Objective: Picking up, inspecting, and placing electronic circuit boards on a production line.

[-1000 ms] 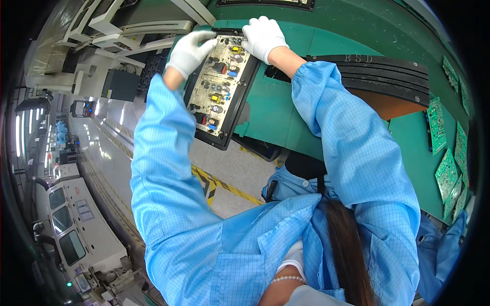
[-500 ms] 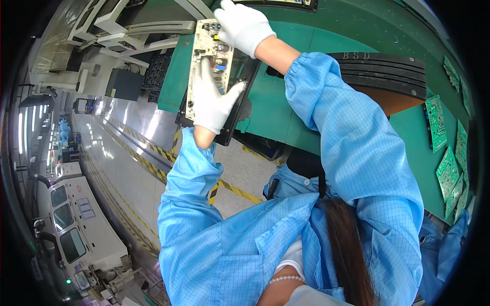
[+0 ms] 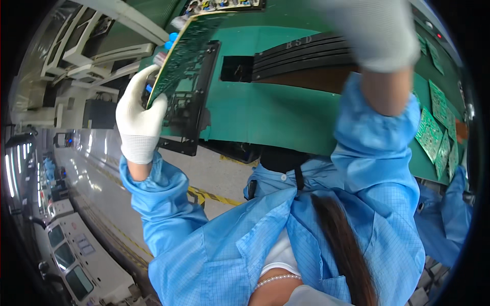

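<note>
A circuit board (image 3: 181, 56) stands tilted on edge at the left of the bench, its dark green underside turned to the right. My white-gloved left hand (image 3: 137, 115) grips its near end, thumb on the underside and fingers round the component side. Blue and pale components stick out past the board's left edge. Below and right of it lies a black fixture frame (image 3: 200, 97). My right hand (image 3: 380, 33), also gloved, is raised at the upper right, away from the board. Motion smears it and its fingers run out of the picture.
A black slotted rack (image 3: 306, 58) lies on the green mat (image 3: 270, 112). Several green circuit boards (image 3: 429, 130) lean at the right. Another populated board (image 3: 224, 6) sits at the far edge. White machine parts (image 3: 76, 66) stand left of the bench, and a blue-sleeved person (image 3: 444, 219) is at lower right.
The board has gone from lying flat, component side up, to being tilted on edge in my left hand. My right hand has left it and moved far right. The whole view has shifted.
</note>
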Demonstrator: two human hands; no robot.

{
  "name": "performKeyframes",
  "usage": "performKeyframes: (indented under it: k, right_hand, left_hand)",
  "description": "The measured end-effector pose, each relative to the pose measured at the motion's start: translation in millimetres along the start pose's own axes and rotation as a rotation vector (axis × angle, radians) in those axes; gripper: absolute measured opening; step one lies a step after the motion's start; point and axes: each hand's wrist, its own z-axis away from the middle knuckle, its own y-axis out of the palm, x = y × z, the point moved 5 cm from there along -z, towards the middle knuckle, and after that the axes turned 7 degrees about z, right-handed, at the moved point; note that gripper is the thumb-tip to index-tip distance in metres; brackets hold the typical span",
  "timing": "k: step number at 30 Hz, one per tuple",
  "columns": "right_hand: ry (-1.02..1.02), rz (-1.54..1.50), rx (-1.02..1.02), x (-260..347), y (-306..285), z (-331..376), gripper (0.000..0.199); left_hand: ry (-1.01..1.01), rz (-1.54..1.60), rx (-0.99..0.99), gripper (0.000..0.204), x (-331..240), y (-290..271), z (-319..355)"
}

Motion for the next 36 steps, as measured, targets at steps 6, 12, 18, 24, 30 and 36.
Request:
performKeyframes:
  k: [6, 12, 18, 24, 30, 36]
  right_hand:
    - [0.159, 0.021, 0.057, -46, -112, 17, 0.024]
    - [0.29, -0.004, 0.072, -84, -182, 46, 0.03]
    - [0.513, -0.121, 0.063, -104, -192, 60, 0.03]
    - [0.495, -0.059, 0.088, -96, -171, 58, 0.029]
    - [0.523, -0.104, 0.098, -88, -157, 53, 0.026]
    - [0.505, -0.09, 0.191, -77, -148, 51, 0.025]
  left_hand:
    - [0.252, 0.082, 0.408, 0.049, -40, 78, -62]
    - [0.065, 0.56, 0.637, 0.052, -24, 137, -103]
    - [0.0, 0.58, 0.752, 0.061, -15, 151, -122]
    - [0.054, 0.541, 0.77, 0.057, -21, 155, -127]
    - [0.173, 0.328, 0.715, 0.06, -29, 158, -127]
    - [0.374, 0.091, 0.298, 0.051, -48, 159, -36]
